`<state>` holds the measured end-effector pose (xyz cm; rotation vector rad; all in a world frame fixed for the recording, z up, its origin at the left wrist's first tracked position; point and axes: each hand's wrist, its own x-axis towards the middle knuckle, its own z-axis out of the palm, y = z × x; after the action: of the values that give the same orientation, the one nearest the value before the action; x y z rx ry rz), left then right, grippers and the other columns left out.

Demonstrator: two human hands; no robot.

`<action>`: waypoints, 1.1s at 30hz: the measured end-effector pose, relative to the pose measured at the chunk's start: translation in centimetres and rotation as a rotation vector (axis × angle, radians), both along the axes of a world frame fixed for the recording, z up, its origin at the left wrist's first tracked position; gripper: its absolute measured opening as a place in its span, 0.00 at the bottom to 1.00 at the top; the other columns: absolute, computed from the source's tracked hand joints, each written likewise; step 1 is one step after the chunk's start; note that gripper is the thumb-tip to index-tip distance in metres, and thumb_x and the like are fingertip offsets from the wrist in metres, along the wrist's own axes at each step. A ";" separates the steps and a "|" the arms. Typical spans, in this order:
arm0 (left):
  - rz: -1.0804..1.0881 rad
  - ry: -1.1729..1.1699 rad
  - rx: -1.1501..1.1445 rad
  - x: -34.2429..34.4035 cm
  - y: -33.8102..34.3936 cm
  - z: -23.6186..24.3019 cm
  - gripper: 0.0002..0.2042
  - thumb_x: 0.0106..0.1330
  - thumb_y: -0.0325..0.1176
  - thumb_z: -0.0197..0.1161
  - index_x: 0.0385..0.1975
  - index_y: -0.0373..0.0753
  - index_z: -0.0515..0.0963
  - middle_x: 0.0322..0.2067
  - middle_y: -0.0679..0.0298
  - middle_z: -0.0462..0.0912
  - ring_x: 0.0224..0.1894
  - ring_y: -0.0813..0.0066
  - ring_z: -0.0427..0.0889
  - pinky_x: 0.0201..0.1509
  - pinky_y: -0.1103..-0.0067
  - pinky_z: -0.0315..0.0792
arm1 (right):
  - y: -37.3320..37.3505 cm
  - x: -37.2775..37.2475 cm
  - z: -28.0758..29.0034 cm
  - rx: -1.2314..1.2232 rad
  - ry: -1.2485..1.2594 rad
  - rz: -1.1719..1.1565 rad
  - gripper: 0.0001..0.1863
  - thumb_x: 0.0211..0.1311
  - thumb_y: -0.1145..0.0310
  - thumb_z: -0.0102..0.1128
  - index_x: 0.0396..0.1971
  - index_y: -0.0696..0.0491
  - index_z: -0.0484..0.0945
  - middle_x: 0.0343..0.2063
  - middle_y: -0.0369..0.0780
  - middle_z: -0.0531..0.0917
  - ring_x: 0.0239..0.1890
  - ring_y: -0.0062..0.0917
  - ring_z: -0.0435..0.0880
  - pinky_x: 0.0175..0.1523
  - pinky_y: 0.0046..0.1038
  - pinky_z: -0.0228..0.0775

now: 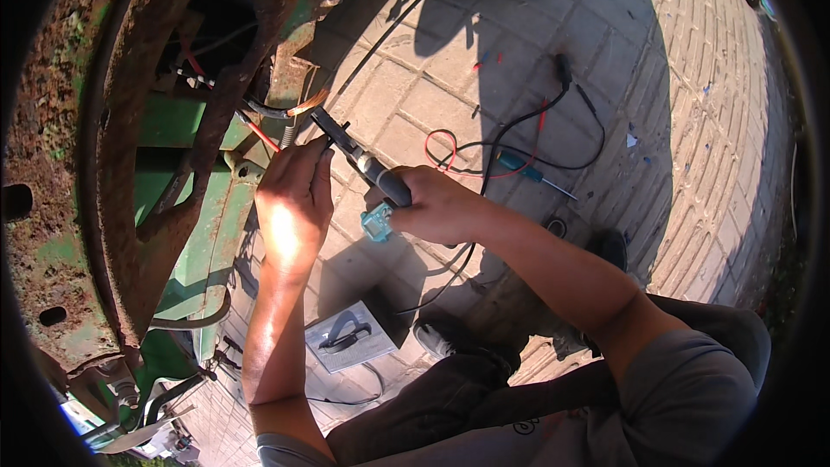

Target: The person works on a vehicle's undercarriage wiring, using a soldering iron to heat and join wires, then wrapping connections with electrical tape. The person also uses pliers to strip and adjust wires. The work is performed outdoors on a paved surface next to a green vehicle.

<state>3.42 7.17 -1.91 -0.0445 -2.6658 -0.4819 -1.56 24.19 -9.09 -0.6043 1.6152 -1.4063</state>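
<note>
My right grip (432, 208) wraps the black tool (356, 153); my left grip (294, 195) pinches narrow beside its head, on what I can't tell from here. Bare copper strands (309, 104) lie just beyond both. Best I steady the tool and keep them bunched.

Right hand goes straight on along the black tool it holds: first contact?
Likely the bare copper strands, beside the tip of the black tool in the right hand; depth is unclear, so it might slip past.
</note>
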 end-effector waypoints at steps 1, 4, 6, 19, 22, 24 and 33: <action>0.004 0.000 0.003 0.0 0.0 0.0 0.06 0.57 0.23 0.62 0.34 0.33 0.79 0.27 0.55 0.79 0.27 0.59 0.80 0.31 0.73 0.74 | -0.1 0.1 0.0 0.008 0.050 -0.023 0.16 0.48 0.71 0.55 0.39 0.56 0.79 0.32 0.42 0.79 0.36 0.30 0.80 0.45 0.28 0.70; 0.013 -0.024 0.016 0.0 0.2 0.3 0.06 0.59 0.23 0.61 0.35 0.32 0.79 0.28 0.54 0.80 0.28 0.61 0.80 0.33 0.75 0.74 | -0.1 0.5 -0.2 -0.028 0.098 -0.069 0.12 0.48 0.72 0.55 0.35 0.56 0.80 0.37 0.45 0.79 0.41 0.35 0.80 0.49 0.31 0.71; 0.025 -0.072 0.027 0.1 0.4 0.7 0.07 0.61 0.23 0.60 0.38 0.31 0.79 0.30 0.53 0.81 0.30 0.66 0.82 0.36 0.78 0.74 | -0.3 0.8 -1.1 -0.067 0.281 -0.107 0.11 0.48 0.72 0.55 0.34 0.56 0.80 0.38 0.45 0.78 0.43 0.35 0.79 0.50 0.32 0.70; -0.003 0.023 0.094 -0.2 1.0 0.3 0.08 0.57 0.21 0.63 0.36 0.35 0.77 0.28 0.56 0.81 0.29 0.62 0.81 0.33 0.75 0.74 | -0.6 1.6 -0.8 -0.010 0.145 -0.231 0.04 0.50 0.75 0.55 0.27 0.59 0.76 0.27 0.42 0.76 0.32 0.30 0.79 0.38 0.29 0.70; 0.014 0.029 0.049 -0.3 1.2 0.3 0.05 0.59 0.23 0.62 0.35 0.33 0.77 0.27 0.56 0.81 0.29 0.69 0.82 0.34 0.78 0.74 | -0.7 1.8 -1.4 -0.061 0.210 -0.274 0.06 0.50 0.75 0.54 0.29 0.59 0.76 0.27 0.43 0.77 0.30 0.28 0.79 0.36 0.30 0.69; 0.030 0.029 0.041 -0.2 1.2 0.3 0.05 0.60 0.24 0.62 0.35 0.33 0.77 0.27 0.55 0.81 0.29 0.67 0.82 0.34 0.77 0.74 | -0.3 1.3 0.1 -0.026 0.083 -0.170 0.10 0.50 0.75 0.53 0.33 0.58 0.77 0.30 0.43 0.79 0.32 0.26 0.79 0.38 0.29 0.70; 0.012 0.053 0.053 -0.5 0.9 0.3 0.03 0.62 0.25 0.60 0.33 0.35 0.76 0.25 0.53 0.78 0.22 0.56 0.78 0.26 0.72 0.72 | -0.5 0.9 -0.2 -0.134 -0.040 -0.061 0.23 0.47 0.75 0.51 0.48 0.58 0.74 0.41 0.45 0.81 0.44 0.25 0.80 0.51 0.26 0.70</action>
<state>2.95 8.09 -1.58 -0.0246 -2.5988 -0.5404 -0.63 23.72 -9.27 -0.6049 1.5282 -1.5713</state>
